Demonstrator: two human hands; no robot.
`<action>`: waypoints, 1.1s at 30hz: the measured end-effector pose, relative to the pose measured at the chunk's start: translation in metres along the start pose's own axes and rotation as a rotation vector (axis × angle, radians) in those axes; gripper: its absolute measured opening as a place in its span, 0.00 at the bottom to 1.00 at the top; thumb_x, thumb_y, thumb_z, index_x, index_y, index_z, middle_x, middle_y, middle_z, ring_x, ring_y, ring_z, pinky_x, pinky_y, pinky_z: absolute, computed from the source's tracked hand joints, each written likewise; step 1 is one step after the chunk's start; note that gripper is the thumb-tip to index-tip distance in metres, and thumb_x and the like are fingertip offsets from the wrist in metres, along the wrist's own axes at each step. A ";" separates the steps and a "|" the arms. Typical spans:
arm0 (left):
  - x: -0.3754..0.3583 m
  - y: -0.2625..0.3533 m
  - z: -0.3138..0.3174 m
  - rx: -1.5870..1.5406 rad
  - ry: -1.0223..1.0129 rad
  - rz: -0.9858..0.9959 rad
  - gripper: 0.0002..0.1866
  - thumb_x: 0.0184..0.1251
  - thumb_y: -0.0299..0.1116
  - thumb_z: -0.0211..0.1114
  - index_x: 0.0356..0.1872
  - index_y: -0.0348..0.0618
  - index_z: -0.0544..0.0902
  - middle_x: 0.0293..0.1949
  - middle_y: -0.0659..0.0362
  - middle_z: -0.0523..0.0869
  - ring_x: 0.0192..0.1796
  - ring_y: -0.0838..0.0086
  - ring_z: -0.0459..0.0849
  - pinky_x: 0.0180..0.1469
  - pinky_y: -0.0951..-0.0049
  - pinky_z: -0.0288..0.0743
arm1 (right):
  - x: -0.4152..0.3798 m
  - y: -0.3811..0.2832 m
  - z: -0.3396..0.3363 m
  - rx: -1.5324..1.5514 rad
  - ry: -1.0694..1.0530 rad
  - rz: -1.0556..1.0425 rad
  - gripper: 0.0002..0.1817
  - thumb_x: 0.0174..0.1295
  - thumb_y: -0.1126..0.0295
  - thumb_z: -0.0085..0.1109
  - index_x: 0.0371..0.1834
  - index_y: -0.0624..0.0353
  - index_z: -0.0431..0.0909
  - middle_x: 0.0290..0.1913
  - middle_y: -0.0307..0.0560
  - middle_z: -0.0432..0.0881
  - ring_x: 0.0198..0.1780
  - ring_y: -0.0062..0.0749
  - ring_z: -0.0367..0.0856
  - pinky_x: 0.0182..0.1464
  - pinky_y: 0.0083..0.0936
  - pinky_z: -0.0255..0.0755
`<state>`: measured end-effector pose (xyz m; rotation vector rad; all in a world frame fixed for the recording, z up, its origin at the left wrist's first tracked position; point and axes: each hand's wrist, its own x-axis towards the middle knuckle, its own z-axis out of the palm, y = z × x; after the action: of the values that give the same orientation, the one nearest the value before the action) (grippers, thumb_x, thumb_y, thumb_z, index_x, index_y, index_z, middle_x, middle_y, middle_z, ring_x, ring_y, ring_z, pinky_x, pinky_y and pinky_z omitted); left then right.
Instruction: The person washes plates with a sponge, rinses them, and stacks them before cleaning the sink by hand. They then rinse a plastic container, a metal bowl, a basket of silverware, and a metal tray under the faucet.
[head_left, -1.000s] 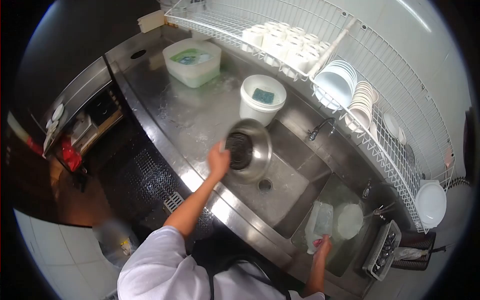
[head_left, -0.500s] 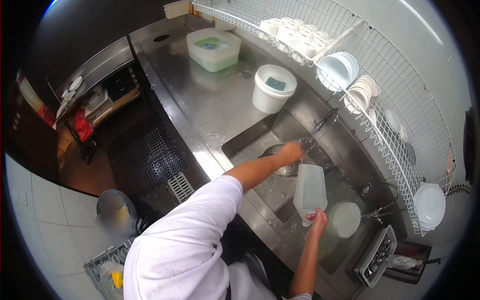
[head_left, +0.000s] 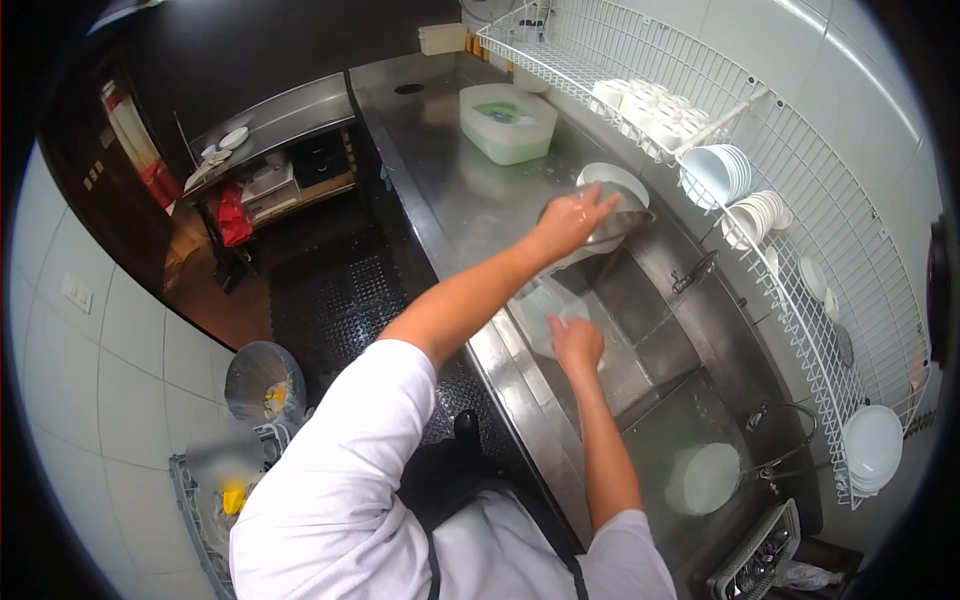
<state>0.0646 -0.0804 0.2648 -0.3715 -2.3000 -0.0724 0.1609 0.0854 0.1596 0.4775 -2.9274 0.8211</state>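
My left hand (head_left: 575, 218) is raised over the front of a white bucket (head_left: 612, 180), gripping a round, shiny metal bowl (head_left: 630, 224) that is partly hidden by the fingers. Lower down, my right hand (head_left: 578, 345) is closed on the edge of a translucent plastic container (head_left: 548, 302). That container is tilted over the near edge of the left sink basin (head_left: 630, 365).
A green-tinted tub (head_left: 508, 135) stands farther along the steel counter. Water fills the right basin (head_left: 650, 450), where a round white container (head_left: 705, 478) sits. Taps (head_left: 695, 272) line the wall under a wire rack (head_left: 800, 300) of dishes. A cutlery basket (head_left: 755, 560) is at lower right.
My left hand has lifted the metal bowl out of the sink toward the bucket. My right hand has carried the plastic container leftward to the near sink edge. The view has shifted.
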 end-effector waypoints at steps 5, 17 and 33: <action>-0.015 -0.065 -0.071 0.076 0.050 -0.158 0.34 0.55 0.23 0.63 0.67 0.56 0.74 0.60 0.48 0.80 0.38 0.52 0.88 0.38 0.60 0.84 | 0.003 0.009 -0.001 -0.138 0.115 -0.039 0.26 0.62 0.45 0.62 0.28 0.61 0.85 0.31 0.61 0.85 0.36 0.62 0.84 0.41 0.52 0.75; -0.386 -0.162 -0.184 0.299 0.139 -1.358 0.30 0.55 0.30 0.57 0.64 0.57 0.79 0.50 0.46 0.87 0.51 0.45 0.85 0.54 0.50 0.77 | -0.282 0.335 -0.024 -0.318 0.117 0.798 0.26 0.64 0.50 0.62 0.43 0.67 0.82 0.42 0.65 0.86 0.46 0.63 0.83 0.48 0.51 0.75; -0.637 -0.157 -0.164 0.391 0.066 -2.064 0.30 0.57 0.36 0.57 0.64 0.40 0.78 0.57 0.41 0.84 0.61 0.45 0.81 0.65 0.53 0.73 | -0.277 0.351 -0.010 1.072 0.671 1.007 0.12 0.58 0.65 0.58 0.22 0.57 0.70 0.19 0.41 0.72 0.19 0.31 0.74 0.26 0.30 0.71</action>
<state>0.5472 -0.4123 -0.0734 2.1144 -1.5741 -0.5745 0.3144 0.4515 -0.0464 -1.1316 -1.7282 2.0571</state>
